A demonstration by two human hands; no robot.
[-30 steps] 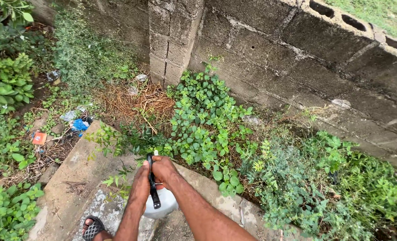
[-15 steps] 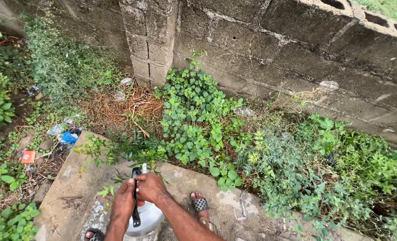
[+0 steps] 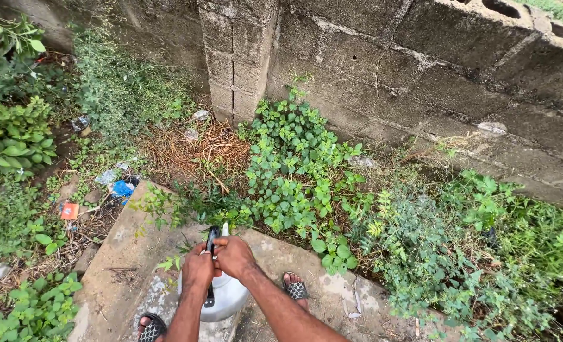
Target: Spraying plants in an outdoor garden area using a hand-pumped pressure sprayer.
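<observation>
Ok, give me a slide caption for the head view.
Both hands, left hand and right hand, grip a white sprayer tank on a concrete slab beside weeds.

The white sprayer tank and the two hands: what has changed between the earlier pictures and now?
Both hands, left and right, have come together on top of the white sprayer tank; a second ago they lay further apart on its black handle. The head view has swung, so the tank sits lower in the picture. The tank stays on the concrete slab before the block wall.

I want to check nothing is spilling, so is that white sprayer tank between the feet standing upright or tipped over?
Upright. The white sprayer tank stands on the concrete slab, its black pump handle pointing up, with the left hand and right hand gripping its top.
</observation>
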